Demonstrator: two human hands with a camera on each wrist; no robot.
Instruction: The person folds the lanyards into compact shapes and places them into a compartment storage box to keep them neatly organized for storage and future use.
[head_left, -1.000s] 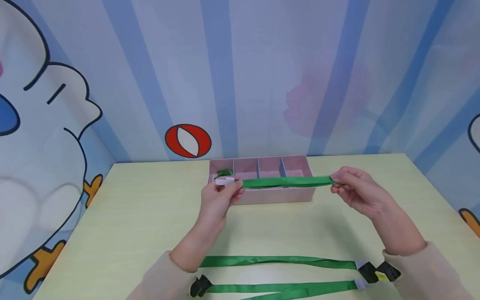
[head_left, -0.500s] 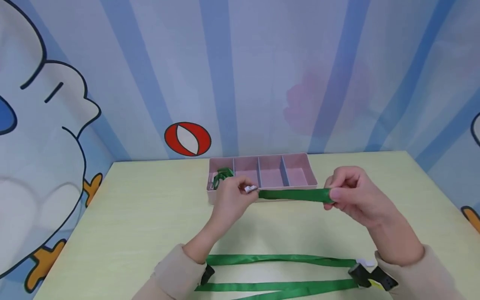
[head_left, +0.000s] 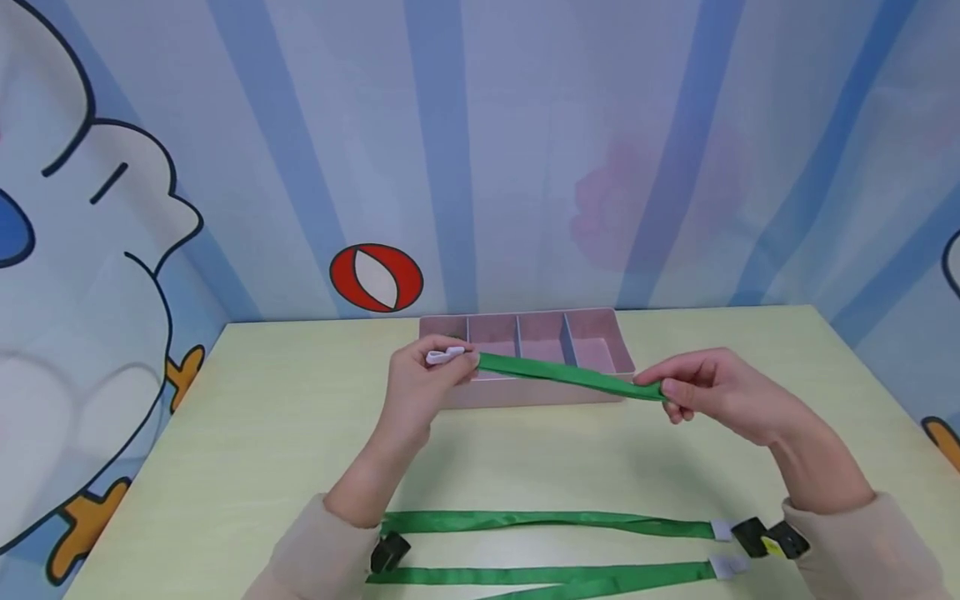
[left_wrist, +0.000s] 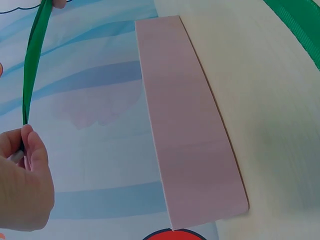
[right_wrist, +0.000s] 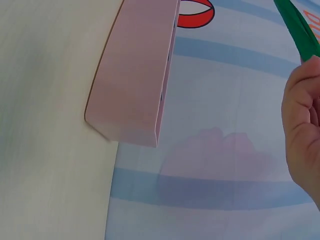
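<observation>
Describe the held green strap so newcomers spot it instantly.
Find the pink box on the table. Across it in the head view, the green strap runs from left hand to right hand. Unlike the straps on the table, it is held up.

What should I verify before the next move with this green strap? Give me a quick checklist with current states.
1. Left hand gripping the green strap near its white tab: ok.
2. Right hand pinching it farther along: ok.
3. Strap not sagging between the hands: ok, nearly straight.
4. Strap clear of the pink box: ok, the left wrist view shows them apart.
5. Leftmost compartment in clear sight: not ok, the left hand covers most of it.
6. No twists under the fingers: cannot tell, hidden.
</observation>
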